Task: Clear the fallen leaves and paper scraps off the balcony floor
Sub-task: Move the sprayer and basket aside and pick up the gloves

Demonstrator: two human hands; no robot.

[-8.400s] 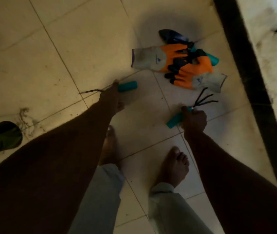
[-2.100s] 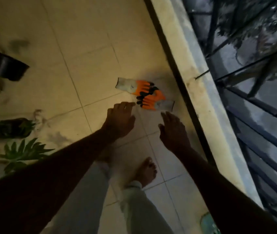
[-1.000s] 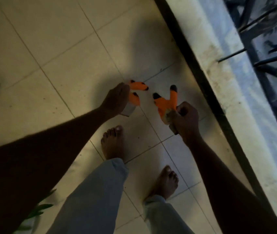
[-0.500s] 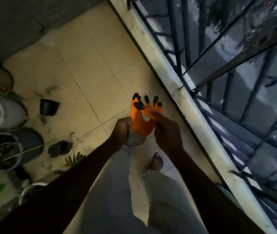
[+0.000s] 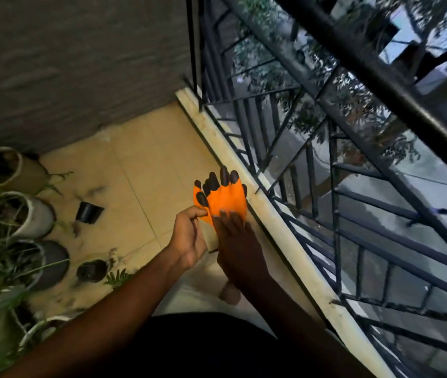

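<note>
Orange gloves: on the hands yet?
Off. Both hands are bare: left hand pinches the gloves near the cuff, right hand lies flat against them.

On my feed a dark metal railing (image 5: 380,80) runs above a pale ledge (image 5: 271,214), with trees (image 5: 271,64) beyond it. A grey wall (image 5: 80,64) closes the far end. Along the left I see a white planter (image 5: 36,214), a dark planter (image 5: 53,263), and a small black pot (image 5: 89,212) tipped on its side.

The orange, black-tipped coated cloth gloves (image 5: 226,203) look matt and rubbery. The beige floor tiles (image 5: 146,159) are smooth and dusty; the dark railing (image 5: 380,77) is painted metal.
</note>
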